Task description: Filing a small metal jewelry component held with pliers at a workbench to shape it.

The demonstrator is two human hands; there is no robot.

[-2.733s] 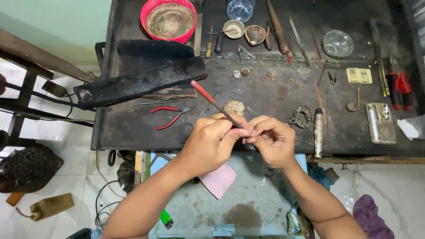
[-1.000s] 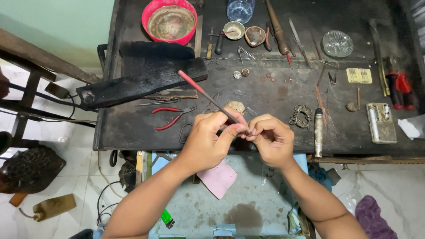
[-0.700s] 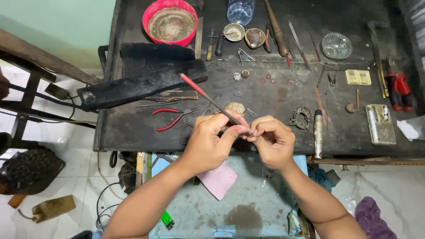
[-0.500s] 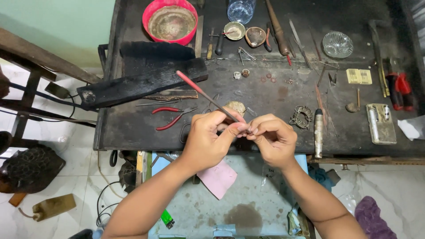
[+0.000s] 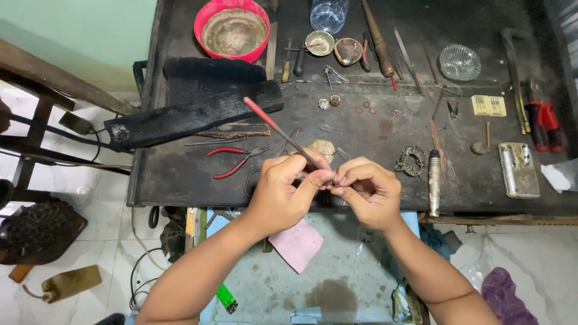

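My left hand (image 5: 283,192) grips a thin tool with a red handle (image 5: 265,115) that slants up and to the left over the dark workbench (image 5: 373,129). Its tip meets a tiny piece pinched in the fingertips of my right hand (image 5: 367,191); the piece is too small to identify. Both hands touch at the fingertips above the bench's front edge. Red-handled pliers (image 5: 232,161) lie just left of my left hand.
A charred black block (image 5: 192,111) lies at the left. A red bowl (image 5: 232,29), small cups (image 5: 334,47), files and a glass dish (image 5: 459,61) stand at the back. A metal-handled tool (image 5: 434,180), a ring ornament (image 5: 410,160) and a metal case (image 5: 518,170) sit right.
The red-handled tool has tilted a little, its free end swinging up and left. Both hands stay together at the bench's front edge.
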